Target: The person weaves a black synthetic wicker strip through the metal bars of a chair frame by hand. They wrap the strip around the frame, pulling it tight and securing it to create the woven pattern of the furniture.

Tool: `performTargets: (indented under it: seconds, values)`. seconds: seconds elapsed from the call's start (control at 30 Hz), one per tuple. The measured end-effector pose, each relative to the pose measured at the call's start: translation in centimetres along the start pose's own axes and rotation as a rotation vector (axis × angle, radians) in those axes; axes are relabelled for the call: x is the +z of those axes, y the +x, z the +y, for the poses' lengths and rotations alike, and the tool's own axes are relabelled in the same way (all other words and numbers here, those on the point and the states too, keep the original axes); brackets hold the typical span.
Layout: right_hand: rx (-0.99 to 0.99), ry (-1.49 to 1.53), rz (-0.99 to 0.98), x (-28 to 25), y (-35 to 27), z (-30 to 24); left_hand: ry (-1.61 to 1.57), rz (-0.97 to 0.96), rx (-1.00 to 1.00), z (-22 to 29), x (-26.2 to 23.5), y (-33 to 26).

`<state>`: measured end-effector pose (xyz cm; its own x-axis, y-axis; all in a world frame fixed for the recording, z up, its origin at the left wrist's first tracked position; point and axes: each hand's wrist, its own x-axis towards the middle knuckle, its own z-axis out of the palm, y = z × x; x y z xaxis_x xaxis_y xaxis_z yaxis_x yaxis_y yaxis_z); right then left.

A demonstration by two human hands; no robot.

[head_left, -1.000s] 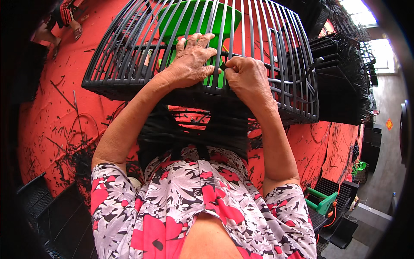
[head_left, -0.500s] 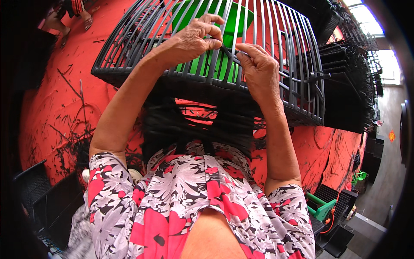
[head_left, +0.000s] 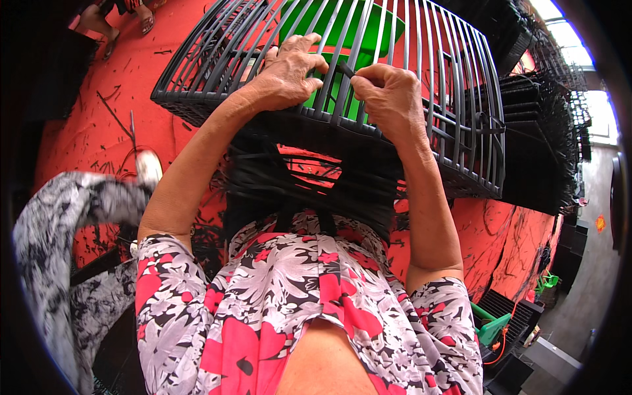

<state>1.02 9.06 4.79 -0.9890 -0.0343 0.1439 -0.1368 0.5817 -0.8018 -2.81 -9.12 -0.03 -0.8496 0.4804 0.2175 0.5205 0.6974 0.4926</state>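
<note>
In front of me lies a frame of dark grey bars (head_left: pixel 469 99) with black woven edges. A green plastic tub or stool (head_left: pixel 378 29) shows through its gaps. My right hand (head_left: pixel 395 99) pinches the end of a short black strip (head_left: pixel 345 68) that runs to a bar near the middle. Just left of it, my left hand (head_left: pixel 289 71) has its fingers spread above the bars, with nothing seen in them. Whether a fingertip touches a bar is hard to tell. Black strips (head_left: pixel 263 174) cross below the frame, close to my lap.
Stacked black panels (head_left: pixel 536 131) stand to the right. A green plastic item (head_left: pixel 490 327) with an orange cord (head_left: pixel 505 345) is at lower right. Black scraps litter the red floor sheet (head_left: pixel 148 128). A person in patterned trousers (head_left: pixel 49 210) is close at my left; another's foot (head_left: pixel 146 23) shows far left.
My left hand has opened and drawn slightly left from the strip, while my right hand has closed on it. A person in patterned trousers has stepped in at the left.
</note>
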Motion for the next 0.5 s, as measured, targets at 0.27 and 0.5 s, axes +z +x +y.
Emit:
performTargets:
  seconds: [0.27,0.5]
  values:
    - [0.045,-0.155,-0.172,0.4,0.7,-0.1,-0.104,0.034,0.041,-1.4,0.9,0.5]
    - [0.024,-0.198,-0.238,1.1,0.9,-0.4,-0.122,-0.032,0.088,-0.8,0.1,0.4]
